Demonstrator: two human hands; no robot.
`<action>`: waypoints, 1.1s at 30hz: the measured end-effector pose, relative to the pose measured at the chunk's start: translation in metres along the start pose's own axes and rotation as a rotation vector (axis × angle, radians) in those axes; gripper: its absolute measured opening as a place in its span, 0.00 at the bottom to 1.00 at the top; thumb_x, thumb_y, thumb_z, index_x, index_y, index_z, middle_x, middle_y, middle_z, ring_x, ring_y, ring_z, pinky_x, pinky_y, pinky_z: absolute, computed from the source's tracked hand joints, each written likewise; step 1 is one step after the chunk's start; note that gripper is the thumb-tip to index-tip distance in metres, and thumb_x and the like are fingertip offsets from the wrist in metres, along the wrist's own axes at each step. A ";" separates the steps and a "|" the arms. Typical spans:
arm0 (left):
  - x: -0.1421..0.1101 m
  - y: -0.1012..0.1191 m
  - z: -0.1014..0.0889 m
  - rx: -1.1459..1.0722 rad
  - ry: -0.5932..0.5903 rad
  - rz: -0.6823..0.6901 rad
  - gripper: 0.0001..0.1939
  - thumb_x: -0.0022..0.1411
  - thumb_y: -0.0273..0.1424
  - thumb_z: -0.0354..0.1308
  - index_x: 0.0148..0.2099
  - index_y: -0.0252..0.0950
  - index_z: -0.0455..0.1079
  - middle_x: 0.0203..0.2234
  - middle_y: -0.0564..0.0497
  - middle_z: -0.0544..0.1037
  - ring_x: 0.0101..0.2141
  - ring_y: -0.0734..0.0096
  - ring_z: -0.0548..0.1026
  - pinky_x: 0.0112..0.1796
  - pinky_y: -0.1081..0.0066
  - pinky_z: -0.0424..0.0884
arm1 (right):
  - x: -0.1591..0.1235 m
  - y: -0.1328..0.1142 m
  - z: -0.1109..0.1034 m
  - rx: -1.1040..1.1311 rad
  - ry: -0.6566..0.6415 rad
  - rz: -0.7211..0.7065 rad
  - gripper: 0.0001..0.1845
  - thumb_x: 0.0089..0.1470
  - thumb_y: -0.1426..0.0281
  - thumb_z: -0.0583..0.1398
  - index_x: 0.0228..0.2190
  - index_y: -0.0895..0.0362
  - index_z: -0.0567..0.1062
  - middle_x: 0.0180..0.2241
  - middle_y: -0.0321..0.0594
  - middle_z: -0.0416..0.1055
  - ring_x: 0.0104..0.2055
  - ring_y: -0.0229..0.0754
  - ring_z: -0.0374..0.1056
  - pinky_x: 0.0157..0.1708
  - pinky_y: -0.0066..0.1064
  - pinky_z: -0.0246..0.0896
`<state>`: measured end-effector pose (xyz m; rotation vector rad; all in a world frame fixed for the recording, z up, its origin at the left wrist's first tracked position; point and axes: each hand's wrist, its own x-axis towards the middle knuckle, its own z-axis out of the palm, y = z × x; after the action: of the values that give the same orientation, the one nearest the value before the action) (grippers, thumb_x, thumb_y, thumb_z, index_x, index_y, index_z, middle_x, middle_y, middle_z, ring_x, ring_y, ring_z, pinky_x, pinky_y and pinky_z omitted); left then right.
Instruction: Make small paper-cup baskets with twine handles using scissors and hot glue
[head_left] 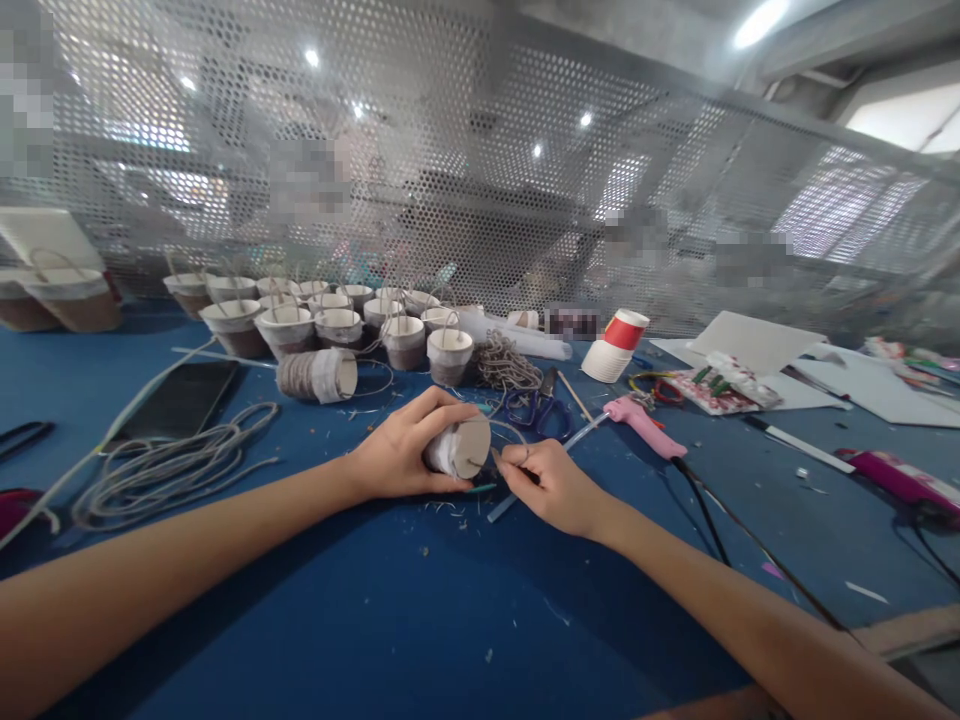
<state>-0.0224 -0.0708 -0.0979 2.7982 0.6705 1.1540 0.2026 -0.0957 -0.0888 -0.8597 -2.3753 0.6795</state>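
My left hand (pixel 405 450) is wrapped round a paper cup (pixel 459 447) lying on its side, its base facing right, part of its wall wound with twine. My right hand (pixel 546 482) is pinched shut just right of the cup's base, holding a thin strand of twine against it. Both hands rest low over the blue table (pixel 420 620). Blue-handled scissors (pixel 534 407) lie just behind my right hand. A pink glue gun (pixel 643 425) lies to the right with its black cord trailing toward me.
Several twine-wrapped cups with handles (pixel 337 325) stand at the back, one lying on its side (pixel 319 375). A twine bundle (pixel 504 362), stacked red and white cups (pixel 616 345), a phone (pixel 180 400), coiled cord (pixel 172 465), white sheets (pixel 757 345) and a perforated metal screen (pixel 480 180) surround the area.
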 end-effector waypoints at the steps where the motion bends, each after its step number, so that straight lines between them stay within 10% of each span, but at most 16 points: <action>1: 0.000 0.000 0.000 -0.001 0.001 0.001 0.38 0.49 0.43 0.63 0.58 0.39 0.52 0.43 0.43 0.64 0.44 0.59 0.67 0.41 0.58 0.71 | 0.000 0.000 0.000 0.002 0.002 0.005 0.17 0.55 0.74 0.49 0.17 0.56 0.51 0.18 0.29 0.47 0.20 0.30 0.46 0.22 0.26 0.42; 12: 0.002 0.001 -0.001 0.000 0.016 -0.006 0.38 0.48 0.42 0.64 0.57 0.37 0.52 0.43 0.42 0.64 0.44 0.60 0.67 0.42 0.60 0.70 | -0.005 -0.001 -0.002 0.128 0.013 0.132 0.17 0.58 0.62 0.50 0.20 0.56 0.58 0.15 0.28 0.51 0.18 0.31 0.49 0.19 0.25 0.44; 24: -0.004 -0.013 -0.001 -0.427 0.236 -0.392 0.31 0.53 0.47 0.56 0.54 0.36 0.56 0.42 0.43 0.71 0.43 0.59 0.71 0.42 0.60 0.69 | -0.009 0.011 -0.011 0.224 0.242 0.037 0.20 0.58 0.54 0.46 0.27 0.56 0.64 0.18 0.32 0.60 0.19 0.32 0.57 0.20 0.26 0.52; 28: -0.008 -0.022 0.004 -0.559 0.196 -0.409 0.28 0.58 0.52 0.46 0.51 0.35 0.61 0.41 0.42 0.74 0.42 0.56 0.73 0.39 0.59 0.71 | -0.007 0.007 -0.007 0.220 0.301 0.022 0.13 0.55 0.59 0.53 0.35 0.55 0.63 0.28 0.37 0.63 0.28 0.36 0.61 0.29 0.30 0.60; 33: -0.010 -0.025 0.012 -0.660 0.016 -0.359 0.33 0.64 0.49 0.26 0.56 0.37 0.61 0.29 0.44 0.78 0.33 0.60 0.77 0.32 0.61 0.73 | -0.003 0.006 -0.001 0.190 0.297 0.068 0.34 0.43 0.61 0.65 0.49 0.53 0.58 0.49 0.48 0.58 0.48 0.47 0.59 0.46 0.41 0.60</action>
<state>-0.0296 -0.0509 -0.1185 2.0285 0.6130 1.0739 0.2078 -0.0937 -0.0933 -0.8937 -1.9919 0.7354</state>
